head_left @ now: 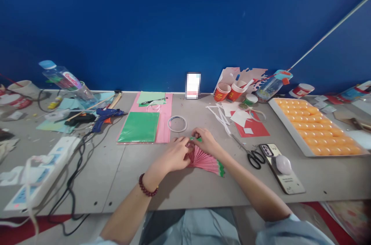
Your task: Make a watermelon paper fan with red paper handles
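Note:
A pleated pink paper fan (205, 160) with a green edge lies spread on the table in front of me. My left hand (178, 152) has its fingers bent over the fan's left part and grips the folds. With its fingertips pinched, my right hand (204, 140) holds the fan's green far edge. The hands nearly meet, and they hide part of the folds. Just beyond them rests a roll of white double-sided tape (177, 123). To the left lies a pack of green paper (139, 127) on pink sheets (165, 121).
Black-handled scissors (255, 159) and a phone (282, 169) lie at right, before a tray of orange balls (317, 127). Red paper cups (222, 92) stand at the back. A blue glue gun (106, 117), cables and a power strip (48, 171) occupy the left.

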Motion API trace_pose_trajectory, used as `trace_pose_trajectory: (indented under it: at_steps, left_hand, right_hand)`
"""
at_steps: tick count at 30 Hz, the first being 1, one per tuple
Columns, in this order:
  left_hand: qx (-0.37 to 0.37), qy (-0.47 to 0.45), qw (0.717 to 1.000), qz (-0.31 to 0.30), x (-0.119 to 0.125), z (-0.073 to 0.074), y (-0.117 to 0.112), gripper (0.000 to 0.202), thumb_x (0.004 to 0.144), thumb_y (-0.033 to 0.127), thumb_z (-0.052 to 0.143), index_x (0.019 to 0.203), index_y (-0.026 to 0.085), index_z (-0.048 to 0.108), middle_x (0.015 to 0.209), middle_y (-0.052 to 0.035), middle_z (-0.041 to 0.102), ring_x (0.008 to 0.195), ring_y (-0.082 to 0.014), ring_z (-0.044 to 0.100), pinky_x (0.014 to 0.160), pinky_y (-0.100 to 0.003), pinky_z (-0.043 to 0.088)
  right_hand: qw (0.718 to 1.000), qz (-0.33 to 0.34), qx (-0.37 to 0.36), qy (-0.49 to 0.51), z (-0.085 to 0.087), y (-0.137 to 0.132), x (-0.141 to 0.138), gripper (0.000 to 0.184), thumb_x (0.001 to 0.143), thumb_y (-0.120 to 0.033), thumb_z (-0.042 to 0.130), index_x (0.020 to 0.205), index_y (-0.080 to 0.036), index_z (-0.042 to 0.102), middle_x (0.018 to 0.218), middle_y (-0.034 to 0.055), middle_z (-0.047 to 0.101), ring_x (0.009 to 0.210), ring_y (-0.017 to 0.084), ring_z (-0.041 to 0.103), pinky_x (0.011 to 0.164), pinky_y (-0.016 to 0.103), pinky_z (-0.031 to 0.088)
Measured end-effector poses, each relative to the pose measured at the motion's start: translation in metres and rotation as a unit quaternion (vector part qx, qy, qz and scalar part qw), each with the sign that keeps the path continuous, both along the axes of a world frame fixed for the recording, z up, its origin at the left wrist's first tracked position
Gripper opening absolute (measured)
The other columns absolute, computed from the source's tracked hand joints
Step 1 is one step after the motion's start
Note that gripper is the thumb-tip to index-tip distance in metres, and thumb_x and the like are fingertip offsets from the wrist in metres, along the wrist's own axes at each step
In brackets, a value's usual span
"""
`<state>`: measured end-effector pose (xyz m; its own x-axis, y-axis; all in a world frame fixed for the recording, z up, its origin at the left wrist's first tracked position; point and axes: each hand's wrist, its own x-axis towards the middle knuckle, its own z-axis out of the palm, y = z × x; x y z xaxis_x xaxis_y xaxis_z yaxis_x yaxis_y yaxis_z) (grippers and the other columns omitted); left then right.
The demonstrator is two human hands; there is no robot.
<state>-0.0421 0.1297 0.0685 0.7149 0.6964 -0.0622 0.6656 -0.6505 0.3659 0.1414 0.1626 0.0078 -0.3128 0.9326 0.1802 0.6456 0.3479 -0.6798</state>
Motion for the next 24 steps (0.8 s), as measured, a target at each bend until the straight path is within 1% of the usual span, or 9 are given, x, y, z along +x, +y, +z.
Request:
trace_pose_trajectory:
  at_steps: [7,11,13,15,17,20,22,24]
  left_hand:
    - [-0.008,-0.006,1.000,0.004,-0.002,-0.005,0.000,0.019,0.076,0.016,0.056,0.090,0.020,0.067,0.107,-0.0077,0.054,0.104,-0.0253,0.052,0.092,-0.039,0.043]
    - [-0.011,-0.008,1.000,0.002,-0.004,-0.005,0.002,0.021,0.078,0.017,0.054,0.094,0.021,0.067,0.109,-0.0074,0.054,0.105,-0.0252,0.052,0.092,-0.039,0.043]
    - [-0.010,-0.009,1.000,-0.002,-0.004,-0.004,0.003,0.022,0.079,0.018,0.054,0.095,0.021,0.068,0.110,-0.0074,0.054,0.105,-0.0252,0.052,0.092,-0.039,0.043]
    - [-0.003,-0.010,1.000,-0.004,-0.003,-0.004,0.005,0.020,0.081,0.019,0.053,0.093,0.021,0.068,0.106,-0.0075,0.056,0.103,-0.0246,0.053,0.091,-0.038,0.043]
    - [0.007,-0.018,1.000,0.002,-0.002,-0.004,0.008,0.019,0.084,0.018,0.051,0.091,0.021,0.069,0.098,-0.0069,0.058,0.098,-0.0225,0.055,0.086,-0.035,0.044]
    - [0.036,-0.040,0.998,0.042,0.000,-0.009,0.014,0.020,0.087,0.019,0.048,0.094,0.020,0.067,0.095,-0.0064,0.059,0.094,-0.0208,0.056,0.082,-0.033,0.044]
    - [0.062,-0.044,0.994,0.078,0.001,-0.013,0.018,0.020,0.089,0.022,0.049,0.098,0.018,0.066,0.096,-0.0074,0.060,0.095,-0.0221,0.056,0.083,-0.035,0.043]
    - [0.077,-0.034,0.991,0.101,0.001,-0.017,0.021,0.021,0.089,0.027,0.050,0.102,0.017,0.064,0.097,-0.0084,0.060,0.097,-0.0238,0.056,0.084,-0.037,0.042]
  right_hand:
    - [1.000,-0.004,0.016,-0.007,-0.001,0.002,-0.004,0.013,0.071,-0.004,0.058,0.073,-0.018,0.057,0.066,-0.0016,0.054,0.067,0.014,0.051,0.072,0.026,0.037]
    - [0.999,0.003,0.024,-0.020,0.001,0.004,-0.005,0.013,0.074,-0.005,0.057,0.070,-0.017,0.059,0.065,-0.0006,0.057,0.065,0.014,0.051,0.071,0.027,0.037]
    - [1.000,0.000,0.017,-0.023,0.002,0.004,-0.005,0.013,0.074,-0.005,0.056,0.069,-0.017,0.061,0.063,-0.0002,0.057,0.063,0.014,0.050,0.069,0.026,0.037]
    - [1.000,-0.001,0.009,-0.017,0.004,0.004,-0.005,0.014,0.075,-0.005,0.056,0.070,-0.017,0.062,0.064,0.0004,0.059,0.062,0.013,0.050,0.067,0.025,0.038]
    - [1.000,0.000,0.008,-0.011,0.004,0.004,-0.003,0.014,0.078,-0.007,0.055,0.073,-0.017,0.064,0.067,0.0016,0.061,0.064,0.014,0.052,0.068,0.026,0.039]
    - [1.000,0.015,0.016,-0.004,0.003,0.002,0.001,0.015,0.081,-0.010,0.054,0.082,-0.018,0.067,0.078,0.0044,0.064,0.075,0.016,0.056,0.074,0.028,0.041]
    - [0.999,0.030,0.021,-0.006,0.003,0.002,0.004,0.016,0.082,-0.011,0.056,0.088,-0.019,0.068,0.085,0.0056,0.065,0.083,0.018,0.057,0.080,0.031,0.042]
    - [0.999,0.036,0.023,-0.017,0.003,0.001,0.006,0.013,0.080,-0.014,0.061,0.089,-0.019,0.068,0.088,0.0059,0.064,0.088,0.019,0.057,0.083,0.033,0.041]
